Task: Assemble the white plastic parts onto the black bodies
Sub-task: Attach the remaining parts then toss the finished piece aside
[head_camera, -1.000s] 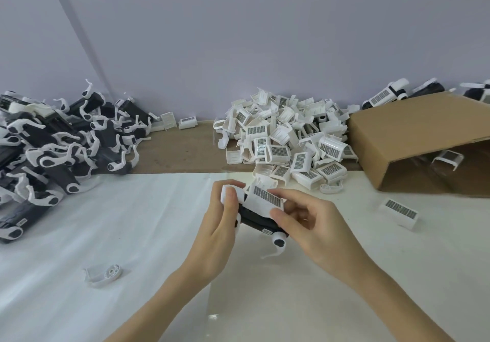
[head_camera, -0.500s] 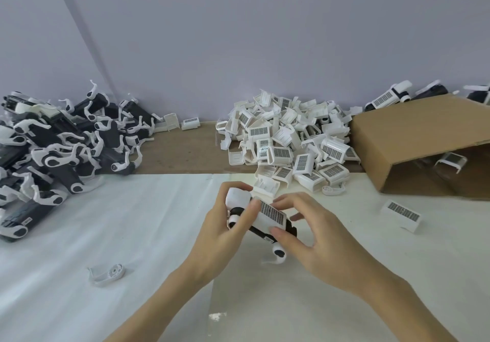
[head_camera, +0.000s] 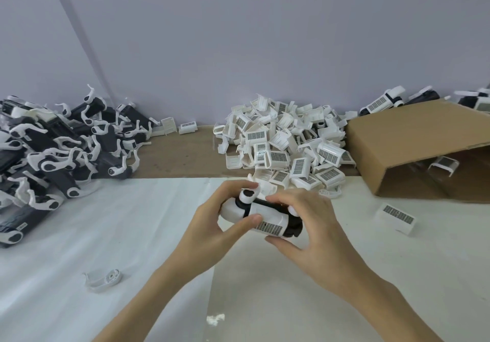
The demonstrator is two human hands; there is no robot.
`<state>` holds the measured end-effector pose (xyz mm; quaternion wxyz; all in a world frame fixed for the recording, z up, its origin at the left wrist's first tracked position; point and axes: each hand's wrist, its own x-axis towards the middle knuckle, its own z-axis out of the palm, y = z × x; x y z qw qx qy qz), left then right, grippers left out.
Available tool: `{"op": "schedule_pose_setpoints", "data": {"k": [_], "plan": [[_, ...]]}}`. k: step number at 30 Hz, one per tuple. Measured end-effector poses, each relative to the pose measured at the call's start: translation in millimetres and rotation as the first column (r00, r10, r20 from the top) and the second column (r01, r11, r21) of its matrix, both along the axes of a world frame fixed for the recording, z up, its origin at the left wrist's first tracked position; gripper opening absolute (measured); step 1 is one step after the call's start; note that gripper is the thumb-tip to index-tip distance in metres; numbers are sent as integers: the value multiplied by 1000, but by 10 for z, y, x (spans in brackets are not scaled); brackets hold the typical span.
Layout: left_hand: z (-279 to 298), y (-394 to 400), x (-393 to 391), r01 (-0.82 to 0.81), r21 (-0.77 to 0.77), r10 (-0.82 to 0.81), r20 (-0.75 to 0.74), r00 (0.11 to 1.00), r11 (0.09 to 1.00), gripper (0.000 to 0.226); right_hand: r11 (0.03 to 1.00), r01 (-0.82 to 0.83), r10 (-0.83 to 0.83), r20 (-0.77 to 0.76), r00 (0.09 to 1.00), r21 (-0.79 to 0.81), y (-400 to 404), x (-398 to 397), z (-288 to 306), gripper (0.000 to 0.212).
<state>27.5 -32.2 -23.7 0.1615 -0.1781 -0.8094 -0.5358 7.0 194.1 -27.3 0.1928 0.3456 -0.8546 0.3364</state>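
Observation:
Both hands hold one black body with a white barcoded cover (head_camera: 262, 217) above the white sheet at the centre. My left hand (head_camera: 214, 225) grips its left end, thumb pressed on the cover's front and fingers curled over the top by a round black-and-white cap. My right hand (head_camera: 307, 225) grips the right end, where the black body shows, thumb beneath and fingers on top. A heap of white barcoded covers (head_camera: 283, 145) lies behind the hands. A pile of black bodies with white arms (head_camera: 61, 145) fills the left side.
An open cardboard box (head_camera: 413, 142) lies on its side at the right, with assembled units behind it. One loose white cover (head_camera: 395, 218) sits right of my hands. A white bracket (head_camera: 104, 280) lies at the lower left. A wall closes the back.
The piece has been rotated in my hands: the barcoded cover now faces down and forward, the round cap has come up on top. My hands shifted their grip around it.

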Motion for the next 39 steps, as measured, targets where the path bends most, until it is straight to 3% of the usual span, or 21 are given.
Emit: {"op": "schedule_pose_setpoints", "data": {"k": [10, 16, 19, 22, 25, 30, 33, 36, 39], "plan": [[-114, 65, 1, 32, -11, -33, -85, 996, 999, 38, 998, 55, -56, -26, 998, -35, 27, -26, 22, 30], [-99, 101, 42, 13, -6, -14, -122, 992, 1000, 37, 1000, -5, 5, 58, 998, 5, 76, 2, 85, 39], [-146, 121, 46, 7, -134, -28, -155, 988, 991, 38, 995, 9, -15, 65, 998, 99, 20, 10, 35, 50], [-161, 104, 36, -36, -367, -53, -232, 971, 930, 47, 994, 39, -49, 89, 995, 106, -15, 0, -5, 39], [-137, 62, 24, -24, -433, -76, -211, 975, 901, 55, 995, 29, -41, 131, 991, 92, 5, 0, -23, 36], [-131, 115, 46, 9, -312, -61, -158, 985, 950, 49, 993, 51, -64, 130, 989, 104, 22, 11, -13, 36], [-64, 115, 43, 22, -190, -45, -117, 992, 981, 48, 999, 15, -26, 226, 974, 48, 34, 11, 15, 42], [2, 88, 60, 47, -9, -46, 102, 994, 999, 44, 995, -55, 83, 378, 922, -86, 35, 26, 31, 46], [19, 121, 65, 18, 222, -81, 275, 958, 975, 31, 994, -38, 63, 254, 965, -100, 47, 24, 13, 37]]}}
